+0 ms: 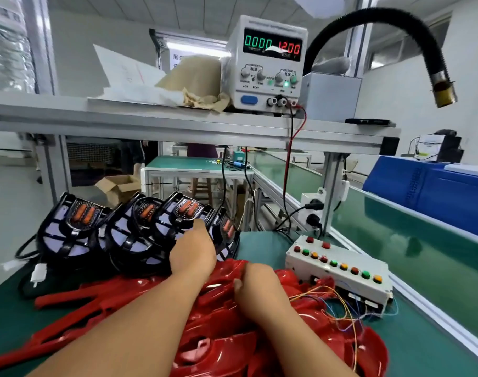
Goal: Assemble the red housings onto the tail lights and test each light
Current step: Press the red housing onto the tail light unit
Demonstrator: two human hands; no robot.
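At the bench's (259, 240) left edge the tail lights (129, 229) sit uncovered, apparently none assembled; my left hand (193, 254) reaches one, its grip hidden, while my right hand (255, 281) curls onto the red housings (218, 349).

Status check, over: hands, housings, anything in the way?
Left hand at tail lights, fingers hidden. Right hand on red housings, grip unclear. Loose wires beside them.

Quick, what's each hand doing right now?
Left hand: on a tail light; grip cannot be told.
Right hand: gripping a red housing.

Tail lights (129, 232) behind housings (227, 336)
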